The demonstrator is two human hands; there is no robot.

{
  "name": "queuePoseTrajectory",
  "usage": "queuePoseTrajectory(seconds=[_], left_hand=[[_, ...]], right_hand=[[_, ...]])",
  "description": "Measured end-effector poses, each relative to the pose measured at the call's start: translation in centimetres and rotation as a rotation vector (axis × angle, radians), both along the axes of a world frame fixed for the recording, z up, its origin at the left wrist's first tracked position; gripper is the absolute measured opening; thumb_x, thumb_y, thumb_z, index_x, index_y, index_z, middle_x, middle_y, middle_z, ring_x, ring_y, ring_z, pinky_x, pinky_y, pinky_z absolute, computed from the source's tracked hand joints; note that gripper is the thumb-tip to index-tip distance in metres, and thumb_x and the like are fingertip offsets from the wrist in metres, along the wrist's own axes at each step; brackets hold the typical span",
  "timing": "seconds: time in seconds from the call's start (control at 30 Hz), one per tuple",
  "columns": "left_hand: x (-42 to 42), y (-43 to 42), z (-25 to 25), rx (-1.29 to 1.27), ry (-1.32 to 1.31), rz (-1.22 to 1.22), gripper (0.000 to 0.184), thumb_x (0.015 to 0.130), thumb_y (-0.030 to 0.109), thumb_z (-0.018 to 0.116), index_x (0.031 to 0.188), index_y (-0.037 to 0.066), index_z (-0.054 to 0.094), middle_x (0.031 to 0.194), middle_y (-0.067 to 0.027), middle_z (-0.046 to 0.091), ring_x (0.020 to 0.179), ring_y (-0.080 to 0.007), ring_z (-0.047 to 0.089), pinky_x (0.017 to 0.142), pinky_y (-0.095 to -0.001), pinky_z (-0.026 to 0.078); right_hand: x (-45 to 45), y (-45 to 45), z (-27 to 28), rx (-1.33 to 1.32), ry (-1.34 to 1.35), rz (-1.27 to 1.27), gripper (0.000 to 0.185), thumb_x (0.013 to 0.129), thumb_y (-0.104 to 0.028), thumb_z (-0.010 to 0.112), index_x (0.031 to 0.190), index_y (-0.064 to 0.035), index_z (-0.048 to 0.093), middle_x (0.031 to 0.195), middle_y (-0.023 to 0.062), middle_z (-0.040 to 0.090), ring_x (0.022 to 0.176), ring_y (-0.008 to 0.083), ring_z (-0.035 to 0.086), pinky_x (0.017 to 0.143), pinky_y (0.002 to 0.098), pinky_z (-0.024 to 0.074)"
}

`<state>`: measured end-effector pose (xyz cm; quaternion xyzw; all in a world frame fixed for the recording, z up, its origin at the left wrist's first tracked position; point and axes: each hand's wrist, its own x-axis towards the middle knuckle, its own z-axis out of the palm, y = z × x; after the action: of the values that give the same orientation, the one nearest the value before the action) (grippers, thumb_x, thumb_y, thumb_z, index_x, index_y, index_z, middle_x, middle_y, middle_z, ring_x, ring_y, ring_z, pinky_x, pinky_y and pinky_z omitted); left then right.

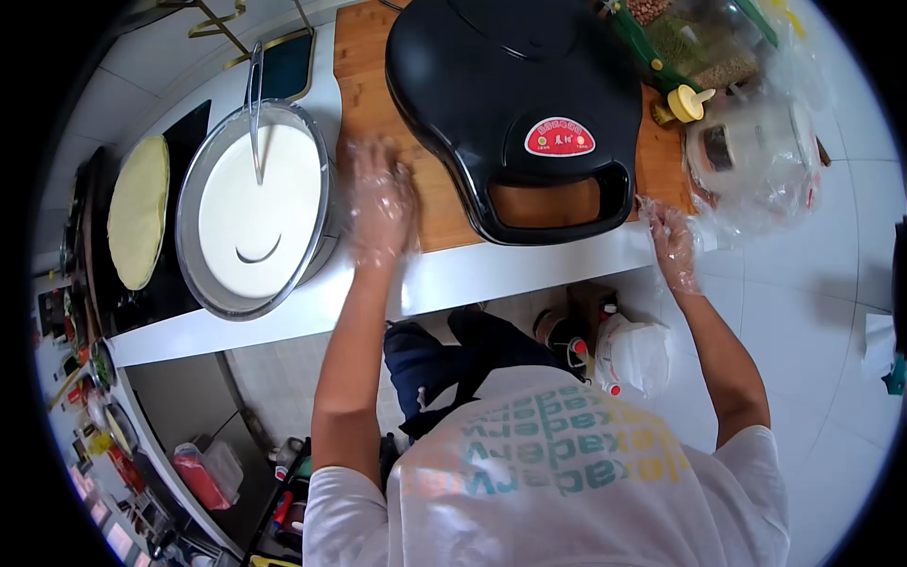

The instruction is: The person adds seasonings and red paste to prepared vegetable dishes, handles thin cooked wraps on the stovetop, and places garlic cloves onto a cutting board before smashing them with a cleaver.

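Note:
My left hand, in a clear plastic glove and slightly blurred, is over the left part of the wooden board, fingers stretched out and holding nothing visible. Beside it stands a large metal bowl of white batter, with a metal utensil's handle leaning in it. A closed black electric griddle with a loop handle sits on the board. My right hand, also gloved, is at the counter's edge right of that handle. Its fingers are bent together; what they hold, if anything, is hidden.
A round pale flatbread lies on a dark surface at left. A plastic-wrapped container, a yellow-topped bottle and a green-rimmed container of grains stand at right. Below the counter are bottles and a white jug.

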<state>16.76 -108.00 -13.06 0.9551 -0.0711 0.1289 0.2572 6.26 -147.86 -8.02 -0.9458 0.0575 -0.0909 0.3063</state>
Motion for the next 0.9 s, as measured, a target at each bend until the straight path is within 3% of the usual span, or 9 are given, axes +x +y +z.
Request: queuePoseTrajectory(seconds=[0.13, 0.17, 0.27, 0.3, 0.37, 0.43, 0.53, 0.67, 0.9], left_hand=[[1.0, -0.7, -0.8, 0.851, -0.172, -0.097, 0.039, 0.092, 0.021, 0.042, 0.125, 0.002, 0.044, 0.132, -0.0193, 0.04, 0.127, -0.0332, 0.032, 0.108, -0.0401, 0.022], [-0.8, -1.9, -1.4, 0.419, -0.119, -0.131, 0.039, 0.094, 0.023, 0.039, 0.127, 0.004, 0.043, 0.131, -0.0171, 0.042, 0.125, -0.0311, 0.036, 0.107, -0.0391, 0.025], [-9.6, -4.1, -3.3, 0.679, 0.002, -0.661, 0.037, 0.094, 0.025, 0.038, 0.125, 0.009, 0.047, 0.133, -0.0102, 0.043, 0.119, -0.0209, 0.045, 0.103, -0.0331, 0.032], [-12.0, -4.3, -3.7, -0.055, 0.603, -0.786, 0.036, 0.093, 0.026, 0.04, 0.125, 0.009, 0.048, 0.133, -0.0072, 0.045, 0.119, -0.0169, 0.045, 0.102, -0.032, 0.034], [-13.9, -4.0, -2.2, 0.151, 0.428, -1.041, 0.04, 0.093, 0.025, 0.041, 0.129, 0.008, 0.044, 0.135, -0.0077, 0.041, 0.124, -0.0175, 0.04, 0.107, -0.0302, 0.027], [-11.5, -3.0, -3.8, -0.528, 0.51, -0.61, 0.038, 0.09, 0.021, 0.044, 0.125, 0.007, 0.048, 0.134, -0.0102, 0.043, 0.125, -0.0219, 0.039, 0.106, -0.0338, 0.029], [-6.3, -1.8, -1.6, 0.135, 0.023, 0.007, 0.036, 0.091, 0.015, 0.042, 0.126, 0.005, 0.046, 0.136, -0.0122, 0.039, 0.124, -0.0251, 0.039, 0.103, -0.0365, 0.033], [-13.0, -5.3, -6.3, 0.142, -0.11, -0.619, 0.044, 0.085, 0.02, 0.049, 0.126, 0.005, 0.046, 0.137, -0.0133, 0.038, 0.127, -0.0256, 0.036, 0.106, -0.0383, 0.028], [-16.6, 0.3, -6.8, -0.052, 0.105, -0.346, 0.048, 0.088, 0.03, 0.044, 0.13, 0.008, 0.042, 0.139, -0.0075, 0.035, 0.13, -0.0219, 0.03, 0.109, -0.0357, 0.02]], right_hand=[[0.3, -1.2, -1.6, 0.037, -0.02, 0.029, 0.018, 0.087, -0.01, 0.055, 0.098, 0.0034, 0.06, 0.089, 0.0157, 0.06, 0.083, 0.0243, 0.057, 0.076, 0.0333, 0.0443], [0.1, -0.8, -1.3, 0.047, -0.004, 0.027, 0.018, 0.087, -0.01, 0.055, 0.097, 0.0033, 0.06, 0.088, 0.0155, 0.06, 0.081, 0.0242, 0.057, 0.075, 0.0337, 0.0442], [0.0, 0.1, -0.1, 0.006, 0.08, 0.025, 0.018, 0.086, -0.01, 0.056, 0.098, 0.0022, 0.06, 0.086, 0.0149, 0.06, 0.078, 0.0248, 0.056, 0.072, 0.0342, 0.0438], [-0.2, 0.0, 0.1, -0.02, 0.061, 0.057, 0.018, 0.085, -0.01, 0.056, 0.098, 0.0018, 0.06, 0.086, 0.0149, 0.06, 0.079, 0.0253, 0.056, 0.072, 0.0343, 0.0438], [-0.8, -0.2, -0.1, -0.066, 0.031, 0.124, 0.018, 0.085, -0.011, 0.056, 0.097, 0.001, 0.06, 0.086, 0.0148, 0.06, 0.079, 0.0264, 0.056, 0.072, 0.0344, 0.0439], [-1.2, -0.2, 0.0, -0.072, 0.035, 0.128, 0.017, 0.086, -0.013, 0.056, 0.095, 0.0004, 0.06, 0.086, 0.0147, 0.06, 0.079, 0.0276, 0.056, 0.072, 0.0351, 0.0441], [-1.5, -1.7, -2.8, -0.07, 0.099, 0.185, 0.014, 0.086, -0.013, 0.054, 0.09, -0.0008, 0.06, 0.086, 0.0152, 0.06, 0.08, 0.0305, 0.056, 0.074, 0.0368, 0.0446], [-3.2, 0.8, -4.8, -0.058, 0.125, 0.451, 0.011, 0.083, -0.008, 0.052, 0.089, -0.0036, 0.06, 0.087, 0.0158, 0.059, 0.084, 0.0322, 0.055, 0.075, 0.0385, 0.0441], [-5.2, 8.2, -4.2, -0.058, 0.38, 0.533, 0.015, 0.086, -0.014, 0.05, 0.086, -0.0017, 0.059, 0.076, 0.0172, 0.06, 0.071, 0.0373, 0.057, 0.063, 0.044, 0.0451]])
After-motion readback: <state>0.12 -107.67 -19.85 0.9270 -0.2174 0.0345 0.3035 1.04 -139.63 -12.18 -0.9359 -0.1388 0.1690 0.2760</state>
